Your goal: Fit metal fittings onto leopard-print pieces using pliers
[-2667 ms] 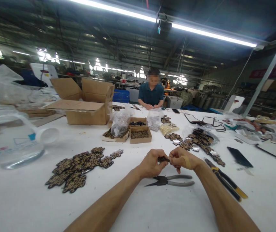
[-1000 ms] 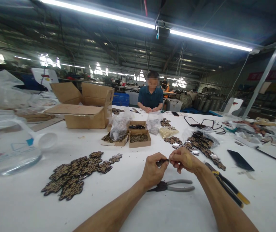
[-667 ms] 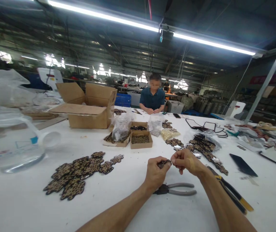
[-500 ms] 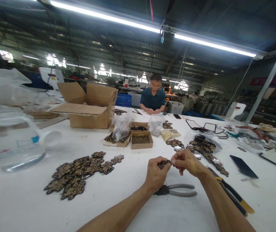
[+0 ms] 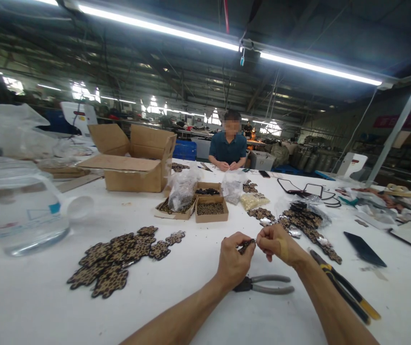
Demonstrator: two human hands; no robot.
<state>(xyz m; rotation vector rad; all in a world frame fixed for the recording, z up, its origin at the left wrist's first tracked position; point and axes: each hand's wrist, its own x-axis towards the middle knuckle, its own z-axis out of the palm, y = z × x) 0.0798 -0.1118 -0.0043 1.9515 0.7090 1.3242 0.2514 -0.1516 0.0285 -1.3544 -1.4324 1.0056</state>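
My left hand (image 5: 234,258) is closed around a small leopard-print piece (image 5: 245,246), whose edge shows between thumb and fingers. Close against its right side, my right hand (image 5: 276,243) is pinched at the piece's edge; anything between those fingertips is too small to make out. A tan strip is stuck on the back of the right hand. Under the hands lie grey-handled pliers (image 5: 264,283), partly hidden by the left wrist. Yellow-and-black pliers (image 5: 345,287) rest beside the right forearm. A pile of leopard-print pieces (image 5: 113,258) spreads over the table at the left.
Small boxes of metal bits (image 5: 211,209) stand mid-table near a large cardboard box (image 5: 133,167). A water jug (image 5: 25,215) is at the left. More patterned pieces (image 5: 304,218) and a dark phone-like slab (image 5: 364,248) lie right. Across sits a person (image 5: 228,146).
The patterned piece has tilted in my left hand and shows less of its face. My right hand has shifted very slightly; both hands stay close together.
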